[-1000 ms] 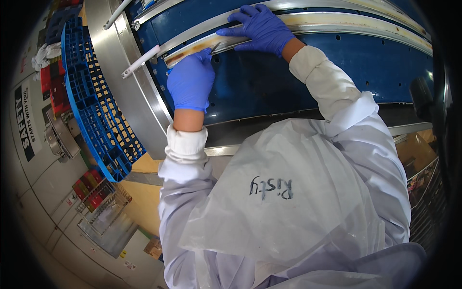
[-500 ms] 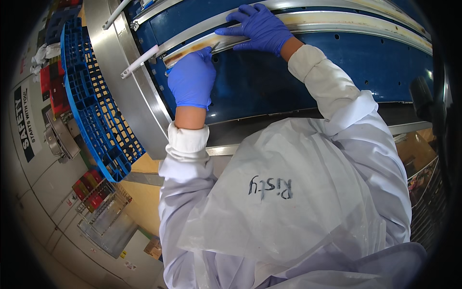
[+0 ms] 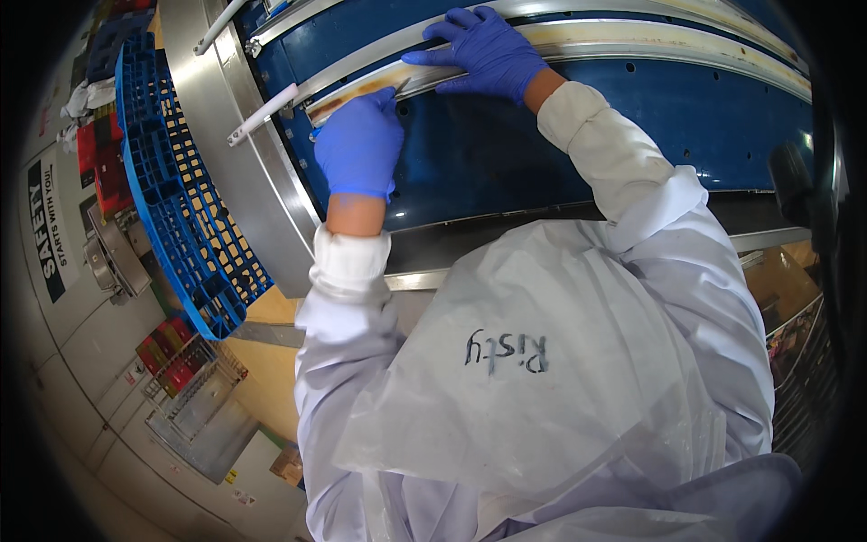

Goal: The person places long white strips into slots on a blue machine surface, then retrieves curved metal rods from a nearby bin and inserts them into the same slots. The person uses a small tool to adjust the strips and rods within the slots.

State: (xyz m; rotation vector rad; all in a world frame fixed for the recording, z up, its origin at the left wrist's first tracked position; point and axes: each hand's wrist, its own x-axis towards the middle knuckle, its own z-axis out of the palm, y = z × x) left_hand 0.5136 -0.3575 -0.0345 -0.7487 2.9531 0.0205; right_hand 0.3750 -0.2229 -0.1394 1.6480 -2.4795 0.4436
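Observation:
My left hand [image 3: 359, 144], in a blue glove, is closed beside the near end of a long metal rail [image 3: 668, 45] with a stained, pale strip. What it grips is mostly hidden; a bit of blue shows by the wrist side of the fingers. Farther up and to the right, my right hand [image 3: 488, 52], also gloved in blue, lies across the rail with its fingers spread. Brownish stains [image 3: 361, 88] mark the strip between the two hands. Beneath the rails is a dark blue surface [image 3: 524, 144] with small holes.
A steel frame edge [image 3: 262, 135] with white rods [image 3: 262, 116] borders the blue surface on the left. Beyond it stands a blue plastic pallet [image 3: 172, 172]. Red crates [image 3: 167, 348] sit farther off at left. A dark post [image 3: 795, 185] rises at the right.
My left hand has shifted very slightly left and up. A thin metal tip seen by its fingers before is now barely visible. My right hand stays nearly in place.

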